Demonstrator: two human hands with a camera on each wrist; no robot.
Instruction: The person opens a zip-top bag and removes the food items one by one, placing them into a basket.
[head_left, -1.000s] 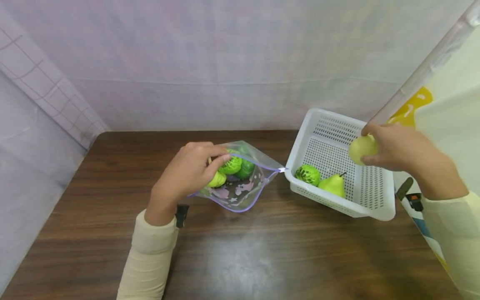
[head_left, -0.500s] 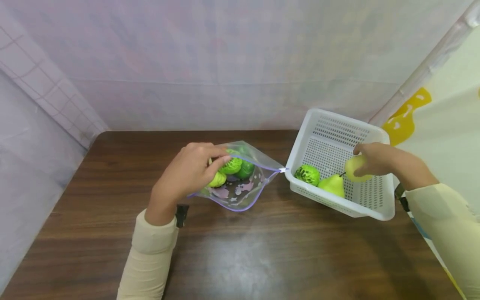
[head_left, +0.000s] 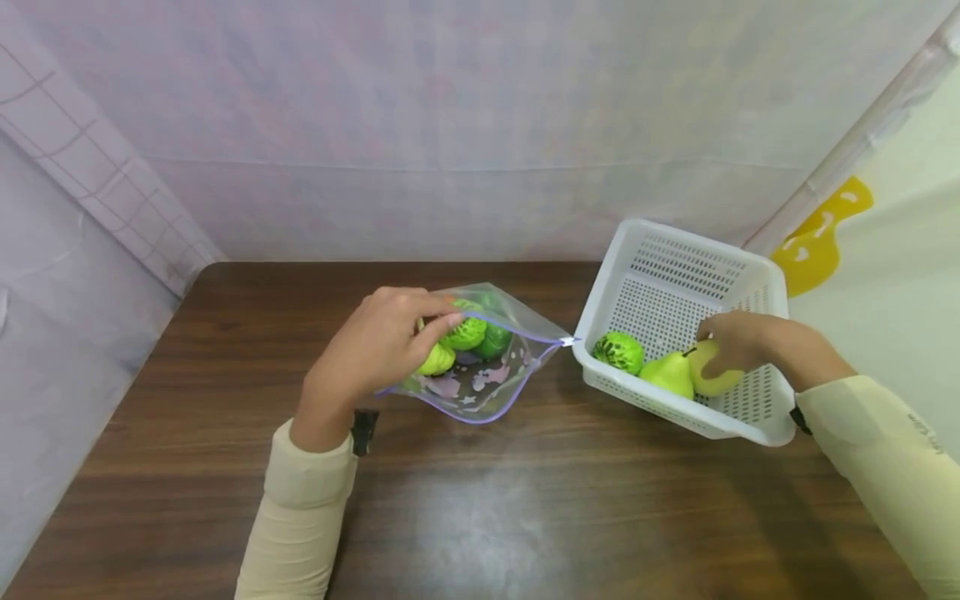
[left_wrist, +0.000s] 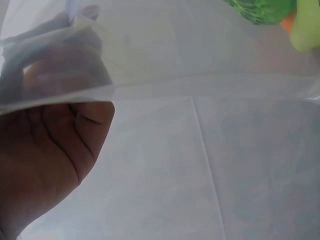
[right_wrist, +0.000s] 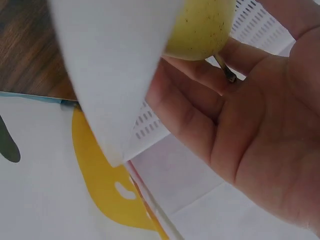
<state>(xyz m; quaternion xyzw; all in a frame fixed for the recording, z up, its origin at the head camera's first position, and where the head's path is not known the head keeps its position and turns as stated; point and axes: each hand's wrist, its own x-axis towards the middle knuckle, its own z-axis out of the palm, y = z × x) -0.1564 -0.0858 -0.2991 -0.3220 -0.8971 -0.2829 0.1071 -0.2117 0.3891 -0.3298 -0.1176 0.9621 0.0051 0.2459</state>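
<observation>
While the right hand [head_left: 738,340] grasps the yellow fruit [head_left: 712,379] low in the right part of the white basket [head_left: 645,310], we note the green pear [head_left: 667,375] hard by on its left; whether the two touch, we cannot confirm. We judge that a sideways push could roll the pear into the speckled green fruit [head_left: 619,352], and that a loose hold on the smooth, round skin could let the yellow fruit slip. To the left, the left hand [head_left: 382,337] pinches the rim of the clear bag [head_left: 480,387], which holds green pieces. Should that pinch slacken, we expect the limp mouth to sag shut. The zip slider [head_left: 567,342] lies at the basket's left rim, and we consider snagging possible if either container shifts.
</observation>
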